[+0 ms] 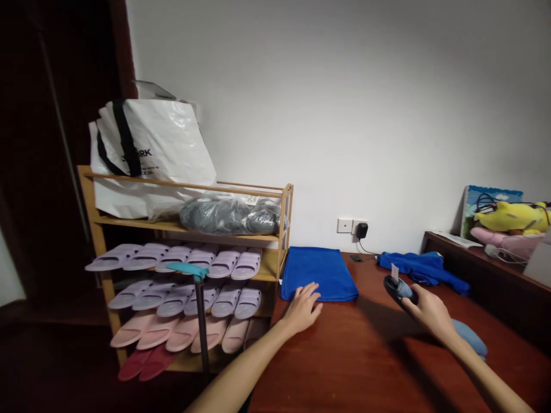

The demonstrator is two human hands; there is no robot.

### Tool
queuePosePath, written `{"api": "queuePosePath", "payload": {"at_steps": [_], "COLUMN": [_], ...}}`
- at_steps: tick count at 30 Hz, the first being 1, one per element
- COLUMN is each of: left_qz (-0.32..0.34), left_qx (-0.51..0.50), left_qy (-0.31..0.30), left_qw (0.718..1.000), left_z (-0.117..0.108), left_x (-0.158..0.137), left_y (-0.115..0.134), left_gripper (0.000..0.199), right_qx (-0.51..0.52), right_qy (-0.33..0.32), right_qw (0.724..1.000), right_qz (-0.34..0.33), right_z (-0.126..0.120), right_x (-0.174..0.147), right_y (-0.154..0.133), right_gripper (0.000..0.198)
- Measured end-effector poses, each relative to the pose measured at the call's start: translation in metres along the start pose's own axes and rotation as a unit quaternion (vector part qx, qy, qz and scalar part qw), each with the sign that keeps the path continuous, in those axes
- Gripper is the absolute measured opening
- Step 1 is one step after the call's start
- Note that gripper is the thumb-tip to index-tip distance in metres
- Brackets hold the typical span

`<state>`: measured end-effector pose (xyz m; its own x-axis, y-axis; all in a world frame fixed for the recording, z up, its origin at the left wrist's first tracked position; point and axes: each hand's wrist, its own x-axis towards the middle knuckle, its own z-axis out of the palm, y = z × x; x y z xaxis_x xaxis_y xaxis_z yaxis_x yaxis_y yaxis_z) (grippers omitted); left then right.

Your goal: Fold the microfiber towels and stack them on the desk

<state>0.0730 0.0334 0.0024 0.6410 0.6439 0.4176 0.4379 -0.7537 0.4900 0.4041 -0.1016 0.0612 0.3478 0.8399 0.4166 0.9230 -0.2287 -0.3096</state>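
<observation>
I have the left grip [303,310] open at the folded blue cloth [319,271]. Right of it, my right grip [428,311] clasps a tagged blue-black item [403,288].

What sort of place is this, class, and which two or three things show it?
Probably a room in a home, or perhaps a dormitory: there is a rack with rows of slippers, a table, and what looks like a toy.

The left forearm [247,362] and right forearm [484,364] are showing bare and slim, both tapering toward narrow wrists [283,328]. The left hand [303,310] and right hand [431,312] are also showing bare, their fingers [306,291] looking slender.
</observation>
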Motion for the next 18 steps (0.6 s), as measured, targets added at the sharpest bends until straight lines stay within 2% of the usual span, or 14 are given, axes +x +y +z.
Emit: {"api": "queuePosePath", "payload": {"at_steps": [2,4,5,7,9,11,15,16,18], "left_qz": [0.002,0.004,0.006,0.009,-0.004,-0.008,0.024,0.020,-0.020], "left_qx": [-0.043,-0.105,-0.171,-0.271,-0.320,-0.339,-0.384,-0.391,-0.395], "left_qy": [-0.018,-0.036,-0.037,-0.003,0.056,0.099,0.141,0.152,0.161], "left_qw": [0.999,0.994,0.985,0.962,0.946,0.936,0.912,0.908,0.904], "left_z": [0.011,0.022,0.026,0.027,0.017,0.001,-0.025,-0.029,-0.036], "left_x": [-0.006,-0.012,-0.016,-0.022,-0.027,-0.031,-0.031,-0.029,-0.020], "left_y": [0.029,0.063,0.079,0.106,0.122,0.128,0.126,0.124,0.116], "left_gripper": [0.034,0.048,0.056,0.063,0.063,0.057,0.035,0.032,0.031], "right_qx": [0.072,0.156,0.199,0.282,0.342,0.397,0.527,0.543,0.549], "right_qy": [-0.036,-0.078,-0.100,-0.142,-0.173,-0.206,-0.266,-0.266,-0.247], "right_qw": [0.997,0.984,0.973,0.944,0.917,0.888,0.806,0.796,0.798], "right_qz": [-0.017,-0.047,-0.064,-0.094,-0.114,-0.107,-0.044,-0.033,-0.023], "right_z": [-0.006,-0.004,-0.002,0.001,-0.001,-0.007,-0.023,-0.024,-0.024], "right_x": [-0.011,-0.022,-0.026,-0.034,-0.040,-0.045,-0.048,-0.046,-0.038], "right_y": [-0.032,-0.065,-0.080,-0.107,-0.127,-0.140,-0.153,-0.154,-0.151], "right_gripper": [0.023,0.020,0.021,0.027,0.037,0.044,0.047,0.046,0.045]}}
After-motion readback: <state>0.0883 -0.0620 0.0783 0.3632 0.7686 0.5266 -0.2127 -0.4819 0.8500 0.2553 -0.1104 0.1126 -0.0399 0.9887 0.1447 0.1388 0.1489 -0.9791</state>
